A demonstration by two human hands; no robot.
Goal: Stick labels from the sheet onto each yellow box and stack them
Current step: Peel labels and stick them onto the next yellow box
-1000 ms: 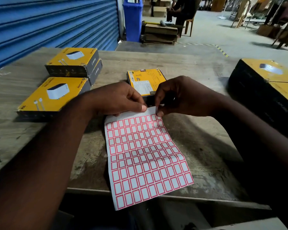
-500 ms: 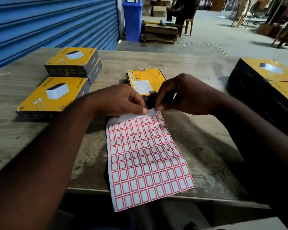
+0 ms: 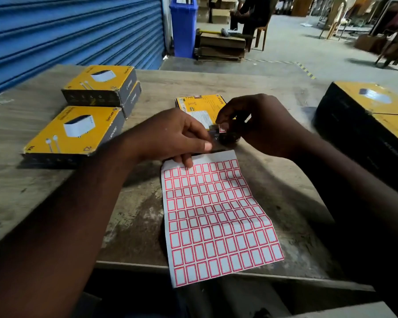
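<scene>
**A:** Where is the peeled label [image 3: 223,129]?

**B:** It is pinched between the thumb and a fingertip of the person's right hand [image 3: 264,127]. It hangs just over the near edge of the middle yellow box [image 3: 199,106], beyond the far end of the label sheet [image 3: 218,214].

**A:** And the other hand?

**B:** The left hand [image 3: 170,136] grips the sheet's far left corner, thumb on top. The sheet lies on the wooden table [image 3: 274,203], its near end hanging over the table's edge.

**A:** How will the label handle?

**B:** Probably almost weightless and limp, with one sticky face, so it may curl or cling to a fingertip. It is best held by one corner, laid down from that edge, then rubbed flat.

**A:** And the box?

**B:** It is stiff cardboard, likely light, with scuffed corners. The dark sides look like the place to lift it, rather than the printed top.

**A:** Where would it be stacked?

**B:** The left boxes [image 3: 74,131] lie at the far left, three in all, two of them one on the other. A bigger right pile [image 3: 365,134], blurred, stands well apart.
</scene>
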